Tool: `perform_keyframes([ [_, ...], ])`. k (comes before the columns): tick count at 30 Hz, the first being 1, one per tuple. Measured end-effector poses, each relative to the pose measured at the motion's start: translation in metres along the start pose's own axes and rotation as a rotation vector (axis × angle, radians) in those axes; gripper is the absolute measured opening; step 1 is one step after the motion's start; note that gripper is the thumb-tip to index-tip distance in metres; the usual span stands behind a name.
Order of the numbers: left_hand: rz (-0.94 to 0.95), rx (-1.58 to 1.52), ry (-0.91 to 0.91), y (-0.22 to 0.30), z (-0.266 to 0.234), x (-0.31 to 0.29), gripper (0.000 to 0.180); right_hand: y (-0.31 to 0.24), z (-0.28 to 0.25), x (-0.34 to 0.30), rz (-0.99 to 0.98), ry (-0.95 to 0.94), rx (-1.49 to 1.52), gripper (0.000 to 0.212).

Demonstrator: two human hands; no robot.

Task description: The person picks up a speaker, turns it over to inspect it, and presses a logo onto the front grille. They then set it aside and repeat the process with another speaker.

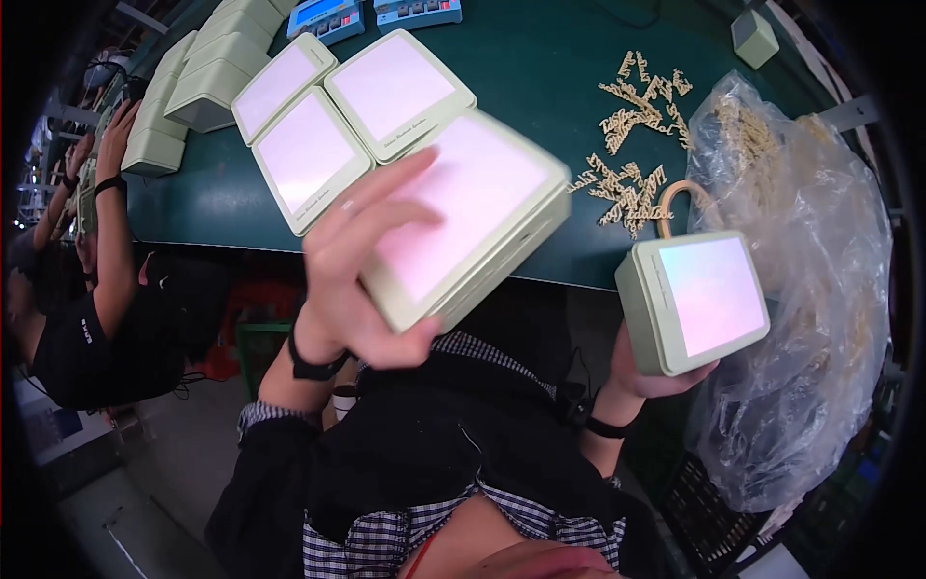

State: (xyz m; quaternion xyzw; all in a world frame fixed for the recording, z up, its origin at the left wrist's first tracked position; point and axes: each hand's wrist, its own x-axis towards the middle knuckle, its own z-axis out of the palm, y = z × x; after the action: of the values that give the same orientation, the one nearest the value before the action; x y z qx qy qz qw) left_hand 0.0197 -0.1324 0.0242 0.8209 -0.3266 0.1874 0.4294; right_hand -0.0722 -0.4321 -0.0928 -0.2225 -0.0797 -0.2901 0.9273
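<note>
My left hand [352,270] grips a boxy cream device [473,203] with a glowing pinkish-white square panel. Its fingers lie across the panel, and its thumb is at the near corner. This device is tilted above the table's front edge, partly in front of its neighbours. My right hand [651,372] holds a second cream device [714,294] from below, its panel also lit. A tan loop strap [683,193] rises behind that one. Three more lit devices lie close together at the left: one at the back [285,87], one in front [307,159] and one beside them [397,92].
Loose tan letter-shaped pieces [637,193] are scattered on the green table [540,68]. A clear plastic bag [791,289] hangs over the right edge. Cream housings [217,82] stand in rows at the back left, near blue instruments [323,19]. Another person [106,289] works at far left.
</note>
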Motion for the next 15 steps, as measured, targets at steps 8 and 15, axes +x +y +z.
perform_keyframes([
  [8, 0.057, 0.323, -0.116, -0.006, 0.004, -0.04, 0.06, 0.041, 0.04, 0.059, 0.04, 0.298, -0.241, 0.075],
  [15, -0.092, 0.354, -0.206, -0.006, 0.013, -0.01, 0.07, 0.004, 0.047, 0.112, 0.174, -0.078, -0.031, 0.072],
])
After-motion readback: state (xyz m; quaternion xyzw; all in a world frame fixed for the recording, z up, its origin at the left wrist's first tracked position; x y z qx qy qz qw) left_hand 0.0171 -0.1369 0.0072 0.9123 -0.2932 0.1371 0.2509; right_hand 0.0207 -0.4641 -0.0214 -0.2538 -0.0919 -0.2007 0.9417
